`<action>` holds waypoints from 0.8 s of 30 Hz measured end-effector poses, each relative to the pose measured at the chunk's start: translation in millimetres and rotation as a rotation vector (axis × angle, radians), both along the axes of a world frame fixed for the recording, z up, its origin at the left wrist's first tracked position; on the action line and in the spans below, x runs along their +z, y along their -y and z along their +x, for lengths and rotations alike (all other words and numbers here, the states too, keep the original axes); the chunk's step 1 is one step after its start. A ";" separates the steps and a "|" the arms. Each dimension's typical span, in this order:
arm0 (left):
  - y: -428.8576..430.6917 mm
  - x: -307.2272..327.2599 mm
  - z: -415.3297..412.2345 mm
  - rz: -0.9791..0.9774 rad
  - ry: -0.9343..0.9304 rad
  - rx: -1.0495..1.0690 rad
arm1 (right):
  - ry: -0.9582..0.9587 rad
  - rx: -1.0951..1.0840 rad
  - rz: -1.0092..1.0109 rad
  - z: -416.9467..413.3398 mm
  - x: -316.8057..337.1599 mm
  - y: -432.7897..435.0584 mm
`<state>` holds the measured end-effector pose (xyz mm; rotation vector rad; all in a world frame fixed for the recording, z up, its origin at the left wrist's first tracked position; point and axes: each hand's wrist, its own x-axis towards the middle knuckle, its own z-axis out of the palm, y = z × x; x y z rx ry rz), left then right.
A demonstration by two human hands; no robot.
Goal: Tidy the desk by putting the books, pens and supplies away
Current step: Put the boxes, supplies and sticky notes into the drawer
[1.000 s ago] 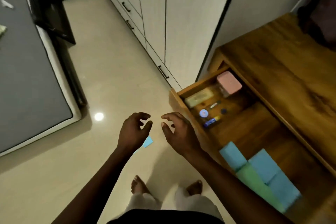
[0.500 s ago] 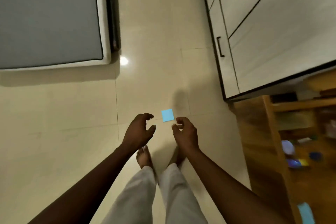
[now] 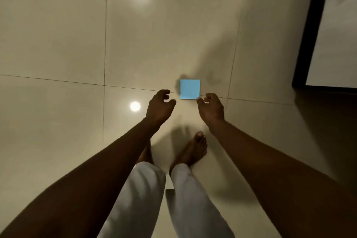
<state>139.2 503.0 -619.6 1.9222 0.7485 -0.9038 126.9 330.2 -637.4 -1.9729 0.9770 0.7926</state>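
1. The left hand [image 3: 159,106] hangs above the floor, fingers loosely curled, holding nothing.
2. The right hand [image 3: 211,107] is equally empty and relaxed; its thumb tip meets the near corner of the blue sticky note [image 3: 190,89], contact unclear.
3. The note lies flat on the tiled floor [image 3: 58,44], across a grout line.
4. Bare feet [image 3: 195,149] stand nearby; a dark-edged cabinet [image 3: 310,35] borders the floor's right edge.

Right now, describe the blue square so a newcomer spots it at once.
On the glossy cream tile floor, follow the grout line crossing ahead of the bare feet. The blue paper square lies flat on that line, just beyond the left hand and right hand. It is the only coloured thing on the pale tiles.
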 end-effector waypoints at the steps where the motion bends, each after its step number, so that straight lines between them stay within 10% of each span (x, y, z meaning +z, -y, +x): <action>1: 4.5 -25.8 2.1 -0.011 -0.010 -0.001 | -0.005 0.012 0.005 4.6 -25.9 3.8; 14: 49.8 -166.2 14.4 -0.189 -0.191 0.281 | -0.029 -0.091 -0.029 19.5 -170.5 -1.2; 24: -12.3 1.5 3.0 -0.169 -0.082 0.317 | 0.116 -0.270 0.132 -5.7 11.7 -26.8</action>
